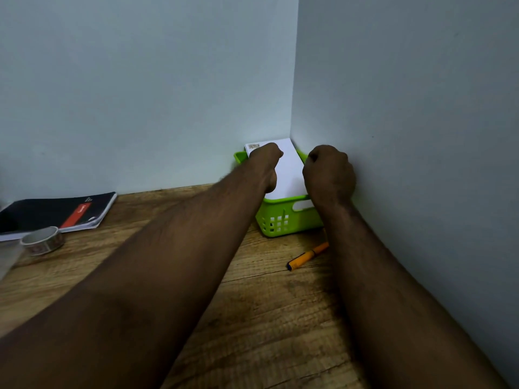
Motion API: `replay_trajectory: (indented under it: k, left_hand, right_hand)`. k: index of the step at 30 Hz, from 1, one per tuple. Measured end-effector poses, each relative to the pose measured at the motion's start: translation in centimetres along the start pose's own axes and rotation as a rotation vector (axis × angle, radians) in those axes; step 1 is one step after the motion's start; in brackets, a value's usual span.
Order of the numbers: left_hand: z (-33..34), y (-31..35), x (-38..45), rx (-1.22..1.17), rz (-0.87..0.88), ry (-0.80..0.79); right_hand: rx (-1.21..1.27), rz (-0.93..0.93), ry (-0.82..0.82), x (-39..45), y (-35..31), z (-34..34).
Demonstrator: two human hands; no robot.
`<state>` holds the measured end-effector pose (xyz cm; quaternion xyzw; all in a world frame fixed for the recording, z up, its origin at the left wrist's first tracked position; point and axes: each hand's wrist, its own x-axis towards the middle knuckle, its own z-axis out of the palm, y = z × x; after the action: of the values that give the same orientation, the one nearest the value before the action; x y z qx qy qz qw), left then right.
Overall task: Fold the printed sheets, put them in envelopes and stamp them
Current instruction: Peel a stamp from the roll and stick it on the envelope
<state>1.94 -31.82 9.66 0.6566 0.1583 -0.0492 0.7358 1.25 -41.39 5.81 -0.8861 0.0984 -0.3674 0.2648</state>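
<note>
A white envelope (289,169) with a small stamp (254,146) at its far left corner lies on top of a green plastic basket (283,217) in the corner of the desk. My left hand (266,161) reaches over the envelope's left edge with curled fingers, the thumb under that edge. My right hand (328,175) is curled at the envelope's right edge, by the basket's right rim and close to the wall. What its fingers hold is hidden by the hand itself.
A roll of stamps (43,241) lies at the left on the wooden desk (266,318). Behind the roll rests a black notebook (56,211). An orange pen (307,256) lies just in front of the basket. Pale walls close off the back and right.
</note>
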Motion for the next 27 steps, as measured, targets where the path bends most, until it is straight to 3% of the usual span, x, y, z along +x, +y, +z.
replay_trajectory:
  k: [13, 17, 19, 22, 27]
  left_hand:
    - [0.0, -0.4, -0.9, 0.077, -0.019, -0.012]
    - [0.5, 0.3, -1.1, 0.103, 0.072, 0.03]
    - [0.5, 0.5, -1.5, 0.106, 0.242, 0.056]
    - [-0.1, 0.1, -2.5, 0.262, 0.467, -0.033]
    - [-3.0, -3.0, -5.3, 0.355, 0.641, -0.006]
  right_hand:
    - [-0.004, 0.029, -0.031, 0.4, 0.1, 0.4]
    - [0.027, 0.014, 0.014, 0.2, 0.0, -0.3]
    - [0.067, -0.007, 0.059, 0.2, -0.1, -0.8]
    - [0.126, -0.066, 0.102, 0.2, -0.3, -1.1]
    - [0.265, -0.163, 0.074, -0.5, -0.5, -1.3]
